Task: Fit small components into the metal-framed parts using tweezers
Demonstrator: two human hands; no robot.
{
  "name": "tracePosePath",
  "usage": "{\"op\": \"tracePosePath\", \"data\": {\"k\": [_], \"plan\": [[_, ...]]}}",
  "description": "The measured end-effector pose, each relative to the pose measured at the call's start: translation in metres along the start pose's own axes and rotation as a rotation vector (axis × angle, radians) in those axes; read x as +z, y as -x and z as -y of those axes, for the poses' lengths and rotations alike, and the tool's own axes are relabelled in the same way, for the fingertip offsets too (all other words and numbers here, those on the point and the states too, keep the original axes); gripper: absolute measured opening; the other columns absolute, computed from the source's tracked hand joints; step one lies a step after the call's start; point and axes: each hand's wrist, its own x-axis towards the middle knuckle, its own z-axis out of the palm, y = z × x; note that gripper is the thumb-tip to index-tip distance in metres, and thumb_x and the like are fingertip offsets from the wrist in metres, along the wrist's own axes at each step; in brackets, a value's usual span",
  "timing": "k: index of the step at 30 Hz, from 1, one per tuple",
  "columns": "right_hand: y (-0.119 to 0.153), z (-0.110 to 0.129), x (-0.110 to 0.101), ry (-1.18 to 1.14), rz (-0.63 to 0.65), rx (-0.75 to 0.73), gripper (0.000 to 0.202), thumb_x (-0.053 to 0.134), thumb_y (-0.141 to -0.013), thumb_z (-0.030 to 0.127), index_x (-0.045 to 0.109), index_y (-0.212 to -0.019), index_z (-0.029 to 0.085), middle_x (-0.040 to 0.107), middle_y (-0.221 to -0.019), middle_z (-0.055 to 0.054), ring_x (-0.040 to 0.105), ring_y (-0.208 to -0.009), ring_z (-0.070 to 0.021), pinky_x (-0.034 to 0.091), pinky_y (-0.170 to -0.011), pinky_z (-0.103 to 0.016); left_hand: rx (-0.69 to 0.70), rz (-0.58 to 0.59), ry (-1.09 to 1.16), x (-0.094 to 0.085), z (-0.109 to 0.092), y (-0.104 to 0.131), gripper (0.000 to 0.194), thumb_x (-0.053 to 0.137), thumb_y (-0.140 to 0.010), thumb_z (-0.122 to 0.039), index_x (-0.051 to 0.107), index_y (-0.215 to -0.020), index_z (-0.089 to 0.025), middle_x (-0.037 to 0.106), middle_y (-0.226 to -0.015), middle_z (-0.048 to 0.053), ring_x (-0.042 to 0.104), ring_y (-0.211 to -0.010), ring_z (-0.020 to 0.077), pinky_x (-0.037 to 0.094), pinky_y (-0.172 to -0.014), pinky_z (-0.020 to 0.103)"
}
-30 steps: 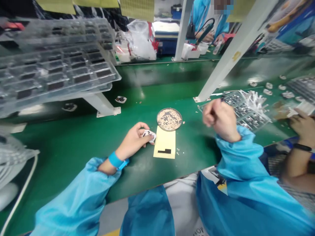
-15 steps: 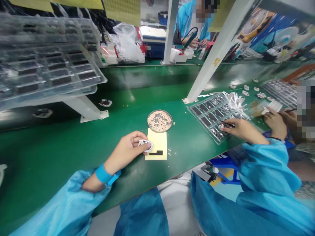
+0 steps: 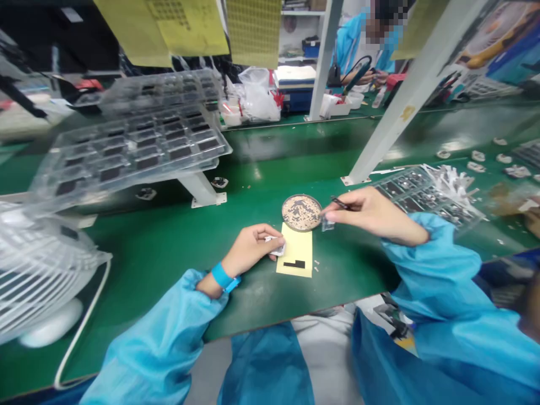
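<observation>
My left hand (image 3: 250, 251) rests on the green bench (image 3: 160, 247) and pinches a small white part (image 3: 277, 246) at the left edge of a yellow pad (image 3: 297, 250). A black L-shaped strip (image 3: 294, 264) lies on that pad. My right hand (image 3: 368, 211) grips dark tweezers (image 3: 338, 203), whose tip carries a small clear piece (image 3: 328, 224) beside a round dish (image 3: 301, 212) full of tiny dark parts.
A clear tray of dark parts (image 3: 415, 192) lies right of my hand, beside a white slanted post (image 3: 392, 107). Stacked clear trays (image 3: 135, 146) sit on a stand at the left. A white fan (image 3: 37, 275) stands near left. Another person works at the far bench.
My right hand left the clear tray on the right and came left to the round dish, with a small piece now at the tweezers' tip. My left hand stayed by the pad.
</observation>
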Motion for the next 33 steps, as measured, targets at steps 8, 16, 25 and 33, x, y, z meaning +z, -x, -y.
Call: {"op": "tracePosePath", "data": {"k": [8, 16, 25, 33], "plan": [[-0.026, -0.030, 0.077, -0.285, 0.242, 0.089, 0.034, 0.079, -0.080, 0.046, 0.080, -0.098, 0.017, 0.077, -0.092, -0.005, 0.070, -0.080, -0.0196, 0.055, -0.071, -0.030, 0.029, -0.157, 0.091, -0.001, 0.001, -0.003, 0.042, 0.081, -0.072, -0.052, 0.067, -0.077, -0.013, 0.069, -0.061, 0.003, 0.059, -0.047, 0.0101, 0.035, -0.039, 0.017], [-0.021, -0.044, 0.095, -0.296, 0.072, 0.123, 0.038, 0.078, -0.080, 0.050, 0.073, -0.069, 0.014, 0.071, -0.071, -0.004, 0.057, -0.059, -0.0104, 0.040, -0.054, -0.021, 0.136, -0.133, 0.225, -0.001, 0.004, 0.002, 0.037, 0.067, -0.087, -0.042, 0.077, -0.107, -0.013, 0.075, -0.093, 0.010, 0.062, -0.069, 0.0137, 0.049, -0.058, 0.024], [-0.020, -0.047, 0.103, -0.349, -0.039, 0.194, 0.039, 0.077, -0.082, 0.051, 0.074, -0.074, 0.013, 0.069, -0.067, -0.004, 0.052, -0.053, -0.0091, 0.035, -0.048, -0.020, 0.221, -0.110, 0.145, 0.005, 0.001, 0.009, 0.039, 0.069, -0.085, -0.030, 0.071, -0.119, -0.012, 0.074, -0.108, 0.012, 0.066, -0.083, 0.0161, 0.052, -0.071, 0.025], [-0.023, -0.049, 0.102, -0.378, -0.067, 0.191, 0.040, 0.077, -0.080, 0.053, 0.073, -0.071, 0.014, 0.065, -0.062, -0.002, 0.044, -0.049, -0.0079, 0.030, -0.044, -0.021, 0.344, -0.193, -0.157, 0.014, 0.009, 0.009, 0.048, 0.076, -0.081, -0.026, 0.067, -0.127, -0.017, 0.073, -0.116, 0.010, 0.067, -0.088, 0.0183, 0.051, -0.072, 0.026]]}}
